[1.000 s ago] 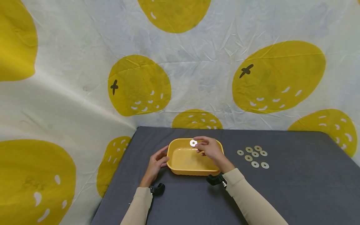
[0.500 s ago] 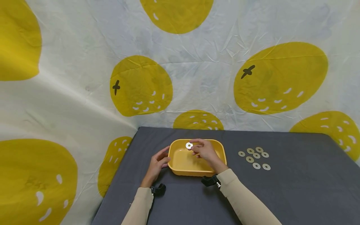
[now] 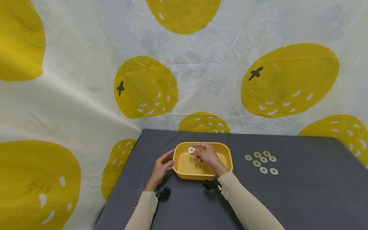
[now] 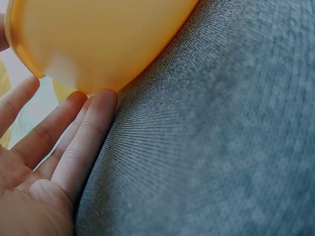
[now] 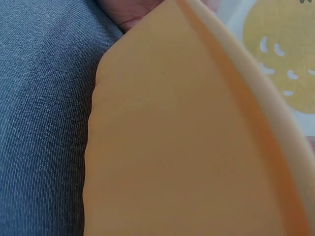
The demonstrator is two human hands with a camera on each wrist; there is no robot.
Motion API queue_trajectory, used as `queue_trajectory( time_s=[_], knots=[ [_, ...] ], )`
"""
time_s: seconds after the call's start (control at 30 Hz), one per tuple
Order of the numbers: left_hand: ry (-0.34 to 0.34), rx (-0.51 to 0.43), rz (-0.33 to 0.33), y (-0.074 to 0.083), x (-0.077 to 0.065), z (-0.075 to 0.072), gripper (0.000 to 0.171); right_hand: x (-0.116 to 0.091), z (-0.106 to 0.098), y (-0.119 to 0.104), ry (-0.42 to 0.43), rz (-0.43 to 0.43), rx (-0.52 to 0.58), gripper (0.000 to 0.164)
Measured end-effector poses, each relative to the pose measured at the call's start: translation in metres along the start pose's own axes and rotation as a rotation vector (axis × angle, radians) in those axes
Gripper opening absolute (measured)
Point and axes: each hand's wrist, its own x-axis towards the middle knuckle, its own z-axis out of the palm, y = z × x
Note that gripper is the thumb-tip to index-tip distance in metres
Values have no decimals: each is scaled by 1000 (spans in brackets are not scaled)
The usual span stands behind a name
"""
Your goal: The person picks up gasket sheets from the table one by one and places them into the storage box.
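Observation:
In the head view, a yellow plastic tray [image 3: 195, 176] stands on the dark cloth-covered table. My left hand [image 3: 161, 166] is at its left end, with nearly straight fingers [image 4: 83, 142] whose tips touch the outer wall, low by the cloth. My right hand [image 3: 207, 156] is over the tray and pinches a flat metal washer [image 3: 191, 150] between thumb and fingertips. The washer shows its round face and centre hole, inside the tray's outline. In the right wrist view the tray's near outer wall [image 5: 167, 128] fills most of the picture and hides the right hand's fingers.
Several more flat washers [image 3: 263, 159] lie loosely grouped on the table to the right of the tray. A white curtain [image 3: 207, 80] with yellow fruit prints hangs behind the table and along its left side. Dark straps [image 3: 212, 184] sit at both wrists.
My right hand has moved left and slightly down over the tray, carrying the washer along. The left hand stays at the tray's left end. The head view has shifted a little.

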Motion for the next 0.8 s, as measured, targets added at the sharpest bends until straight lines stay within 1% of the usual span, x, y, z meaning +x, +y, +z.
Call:
queue_trajectory(
  time_s=[0.33, 0.53, 0.8],
  knots=[
    [-20, -24, -8, 0, 3, -2, 53, 6, 9, -1, 18, 22, -3, 30],
    [-19, -36, -11, 1, 3, -2, 53, 9, 17, -2, 29, 38, -35, 28],
    [-18, -40, -21, 3, 2, -1, 53, 11, 23, 1, 13, 75, -53, 28]
  ],
)
